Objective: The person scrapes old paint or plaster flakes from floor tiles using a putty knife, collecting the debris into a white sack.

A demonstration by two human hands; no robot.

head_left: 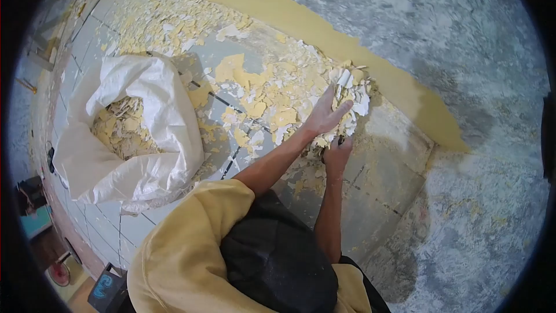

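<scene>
My left hand [328,115] cups a heap of yellow and white paint flakes [360,97], its thumb apart from the fingers and flakes between them. Just below it, my right hand [338,155] is closed around a dark handle [340,140]; the rest of that tool is hidden under the flakes. The heap is up close to the wall's base. To the left stands a white woven sack [184,113], its mouth rolled open and paint flakes [127,127] inside.
More flakes [255,90] lie scattered over the grey tiled floor [370,179], thickest along the wall. The wall has a yellow band [376,69] below a mottled grey surface [405,17]. A dark box with a blue mark [104,287] sits at the lower left.
</scene>
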